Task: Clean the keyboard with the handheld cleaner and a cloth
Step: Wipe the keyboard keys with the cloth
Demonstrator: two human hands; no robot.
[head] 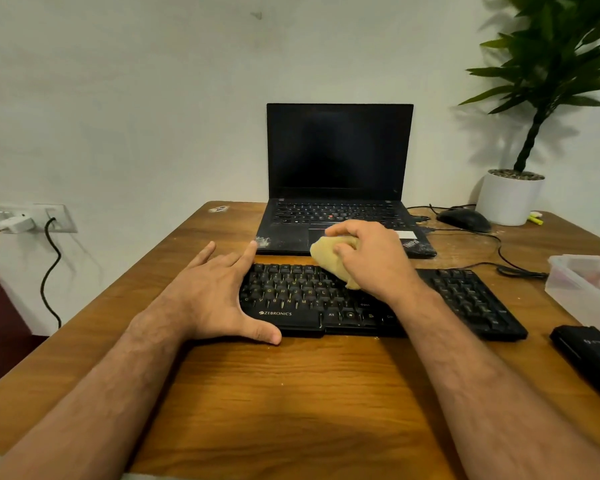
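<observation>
Hands are seen over a black keyboard (378, 303) that lies across the middle of the wooden worktop (291, 393). The right hand (371, 261) is curled around a bunched yellow cloth (326, 252), which is pressed onto the upper rows of keys. The left hand (215, 292) is spread open, its fingers straight, and the keyboard's left end is braced between index finger and thumb. Just behind the keyboard an open laptop (340, 161) with a dark screen is placed. To the right, a black mouse (465, 220) and a white plant pot (510, 199) are seen, with a clear plastic container (582, 285) and a black device (589, 355) at the worktop's right edge.
</observation>
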